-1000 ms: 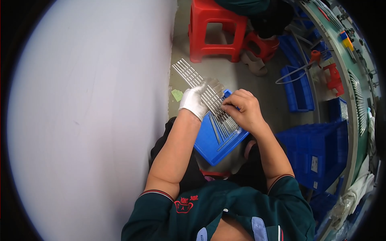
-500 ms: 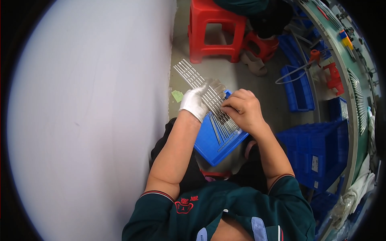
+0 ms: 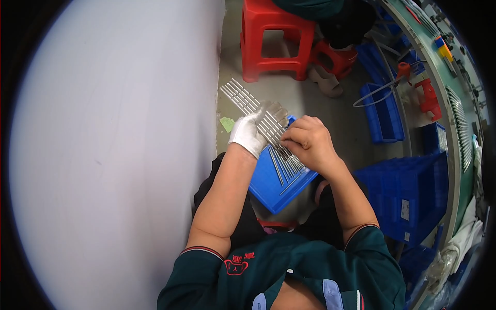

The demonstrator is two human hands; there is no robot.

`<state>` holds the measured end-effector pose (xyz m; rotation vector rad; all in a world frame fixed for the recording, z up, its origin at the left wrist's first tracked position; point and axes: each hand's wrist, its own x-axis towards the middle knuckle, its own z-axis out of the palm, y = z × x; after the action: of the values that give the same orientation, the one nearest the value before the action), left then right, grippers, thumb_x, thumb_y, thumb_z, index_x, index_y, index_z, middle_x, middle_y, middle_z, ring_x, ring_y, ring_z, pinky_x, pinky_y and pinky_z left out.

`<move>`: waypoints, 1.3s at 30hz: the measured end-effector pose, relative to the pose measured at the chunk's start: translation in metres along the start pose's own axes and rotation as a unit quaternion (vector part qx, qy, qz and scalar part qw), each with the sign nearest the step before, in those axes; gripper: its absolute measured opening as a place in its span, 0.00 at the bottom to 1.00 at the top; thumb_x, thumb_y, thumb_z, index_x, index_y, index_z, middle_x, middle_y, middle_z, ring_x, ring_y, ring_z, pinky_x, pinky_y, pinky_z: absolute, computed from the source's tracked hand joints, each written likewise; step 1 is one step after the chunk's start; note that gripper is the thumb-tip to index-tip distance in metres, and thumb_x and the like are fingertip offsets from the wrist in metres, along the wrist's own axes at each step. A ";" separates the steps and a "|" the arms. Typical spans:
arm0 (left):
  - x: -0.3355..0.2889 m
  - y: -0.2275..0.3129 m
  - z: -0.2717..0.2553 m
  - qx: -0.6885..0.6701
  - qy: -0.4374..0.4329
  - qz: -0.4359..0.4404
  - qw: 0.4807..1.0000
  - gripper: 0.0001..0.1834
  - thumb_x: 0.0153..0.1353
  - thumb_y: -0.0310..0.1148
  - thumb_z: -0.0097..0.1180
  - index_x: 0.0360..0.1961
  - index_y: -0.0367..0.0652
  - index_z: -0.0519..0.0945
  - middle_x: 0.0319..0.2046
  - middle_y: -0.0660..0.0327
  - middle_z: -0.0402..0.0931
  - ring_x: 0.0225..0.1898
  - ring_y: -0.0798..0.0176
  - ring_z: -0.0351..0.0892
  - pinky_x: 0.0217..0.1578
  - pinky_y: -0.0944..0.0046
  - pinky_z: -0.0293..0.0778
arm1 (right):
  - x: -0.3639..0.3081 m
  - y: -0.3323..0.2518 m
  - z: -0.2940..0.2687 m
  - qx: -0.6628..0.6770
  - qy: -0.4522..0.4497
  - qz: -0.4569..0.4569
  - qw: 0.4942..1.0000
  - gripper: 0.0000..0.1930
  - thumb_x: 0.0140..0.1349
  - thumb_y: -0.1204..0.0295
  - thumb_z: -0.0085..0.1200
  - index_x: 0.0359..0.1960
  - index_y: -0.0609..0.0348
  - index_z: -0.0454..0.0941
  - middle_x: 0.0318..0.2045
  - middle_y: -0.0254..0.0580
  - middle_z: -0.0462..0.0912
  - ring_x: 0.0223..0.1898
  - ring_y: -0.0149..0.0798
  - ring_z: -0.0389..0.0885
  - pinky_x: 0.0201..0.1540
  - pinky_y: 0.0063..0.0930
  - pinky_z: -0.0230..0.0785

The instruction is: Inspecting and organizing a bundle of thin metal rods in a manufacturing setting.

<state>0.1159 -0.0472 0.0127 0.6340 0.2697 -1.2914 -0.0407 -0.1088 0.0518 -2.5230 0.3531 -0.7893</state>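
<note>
My left hand (image 3: 249,135), in a white glove with grey fingers, is closed round several thin metal rods (image 3: 241,96) fanned side by side. Their far ends point up and to the left. My bare right hand (image 3: 310,142) pinches at the near end of these rods, its thumb and forefinger together; the exact spot under the fingertips is hidden. Below both hands a blue plastic tray (image 3: 266,187) rests by my lap. More metal rods (image 3: 285,167) lie spread in it, partly beneath the held ones.
A white wall (image 3: 119,155) runs close along my left. A red stool (image 3: 276,39) stands ahead, next to another person's legs (image 3: 351,26) and a beige shoe (image 3: 325,81). To the right are blue bins (image 3: 398,191) under a green-topped workbench (image 3: 460,194).
Both hands and the held rods have shifted very slightly to the left. The grip of each hand looks the same.
</note>
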 end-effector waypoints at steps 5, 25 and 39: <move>0.003 -0.002 -0.006 -0.017 -0.015 -0.008 1.000 0.10 0.68 0.29 0.44 0.47 0.36 0.70 0.48 0.43 0.73 0.52 0.37 0.73 0.52 0.40 0.76 | 0.000 -0.003 0.006 -0.034 -0.040 -0.012 0.999 0.06 0.42 0.75 0.65 0.23 0.55 0.81 0.23 0.32 0.78 0.30 0.39 0.76 0.38 0.32 0.64; 0.002 0.000 -0.004 -0.013 0.006 -0.007 1.000 0.11 0.70 0.31 0.42 0.47 0.37 0.69 0.51 0.43 0.71 0.54 0.38 0.72 0.53 0.38 0.74 | -0.003 0.002 0.005 0.072 -0.025 0.044 0.996 0.04 0.46 0.75 0.64 0.25 0.57 0.81 0.23 0.37 0.79 0.30 0.41 0.78 0.40 0.33 0.67; 0.022 -0.005 -0.005 0.064 -0.008 0.022 0.998 0.10 0.68 0.29 0.46 0.47 0.36 0.72 0.48 0.45 0.74 0.50 0.42 0.76 0.52 0.44 0.76 | 0.005 0.002 -0.015 0.013 -0.006 0.021 1.000 0.05 0.45 0.72 0.65 0.24 0.56 0.81 0.23 0.35 0.79 0.30 0.41 0.77 0.38 0.32 0.65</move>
<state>0.1184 -0.0628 -0.0046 0.7337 0.1593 -1.2789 -0.0457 -0.1179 0.0633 -2.4867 0.3880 -0.7567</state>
